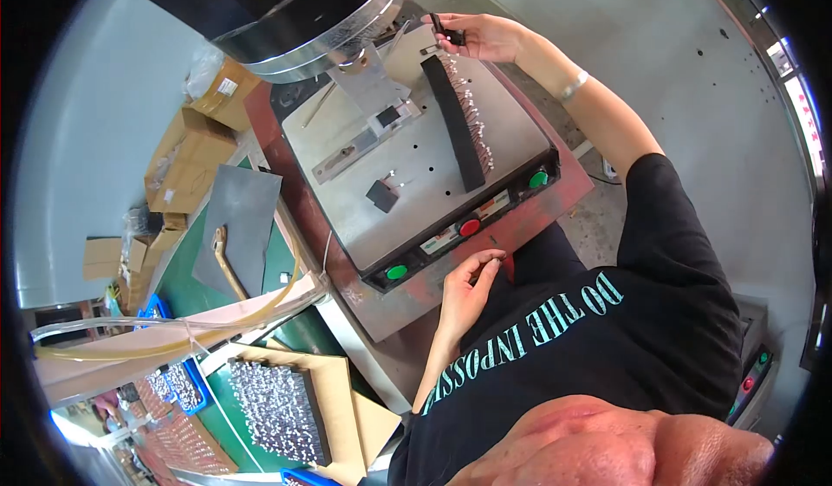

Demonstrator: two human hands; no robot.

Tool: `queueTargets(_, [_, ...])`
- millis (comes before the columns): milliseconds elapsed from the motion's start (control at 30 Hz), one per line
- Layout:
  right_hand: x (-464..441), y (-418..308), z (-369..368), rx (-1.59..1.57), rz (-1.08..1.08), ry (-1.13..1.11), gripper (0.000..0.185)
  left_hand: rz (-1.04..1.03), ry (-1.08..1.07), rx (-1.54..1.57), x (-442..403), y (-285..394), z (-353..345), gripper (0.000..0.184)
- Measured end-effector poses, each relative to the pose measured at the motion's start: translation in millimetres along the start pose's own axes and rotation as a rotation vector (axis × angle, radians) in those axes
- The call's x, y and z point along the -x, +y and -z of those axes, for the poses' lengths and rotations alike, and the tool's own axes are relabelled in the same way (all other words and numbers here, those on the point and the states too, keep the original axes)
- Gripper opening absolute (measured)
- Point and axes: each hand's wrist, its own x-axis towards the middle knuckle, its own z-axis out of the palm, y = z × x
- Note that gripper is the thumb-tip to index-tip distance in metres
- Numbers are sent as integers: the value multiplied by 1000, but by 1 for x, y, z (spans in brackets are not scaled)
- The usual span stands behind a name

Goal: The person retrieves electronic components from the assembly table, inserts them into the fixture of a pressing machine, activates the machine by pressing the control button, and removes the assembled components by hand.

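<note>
My right hand (485, 37) reaches to the far end of the metal worktable (347, 217), its fingers closed on a small black block (449, 34). Beside it runs a long row of black blocks (455, 126) with thin leads and whitish tips along one side. My left hand (471, 282) is near my lap at the front of the machine, thumb and fingers pinched together; what they hold, if anything, is too small to make out. A metal fixture (355, 152) with a dark square part (388, 116) sits under the machine head (321, 27). One loose black block (382, 196) with two leads lies nearer the front.
The front panel carries green buttons (397, 272) and a red button (469, 227). At left, a green bench (186, 265) holds a grey sheet (247, 217) and a wooden-handled tool (227, 265). A carton tray (342, 399) contains many leaded blocks (277, 408). Cardboard boxes (186, 161) stand behind.
</note>
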Motion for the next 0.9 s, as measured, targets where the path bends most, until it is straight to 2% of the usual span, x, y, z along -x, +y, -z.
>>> queueTargets(133, [46,11,-35,-38,36,-96,37,-48,7,-39,-2,8,-5,21])
queueTargets(167, [56,19,-50,-16,19,53,35,-73,15,-52,-3,10,-5,21])
queueTargets(267, [85,46,-79,-29,-59,-1,28,-276,187,-90,-17,29,3,17])
queueTargets(400, [121,73,-121,55,-132,-46,20,-369,476,33,-39,65,17,13])
queueTargets(600, [146,100,-134,188,-141,-116,19,-581,633,-109,-50,67,17,13])
queueTargets(733, [154,100,-144,54,-251,-138,18,-476,540,138,-39,57,20,14])
queueTargets(833, [152,106,-143,70,-191,-184,20,-339,303,464,-31,60,28,11])
queueTargets(900, [152,105,-143,77,-216,-195,20,-280,238,590,-28,58,30,14])
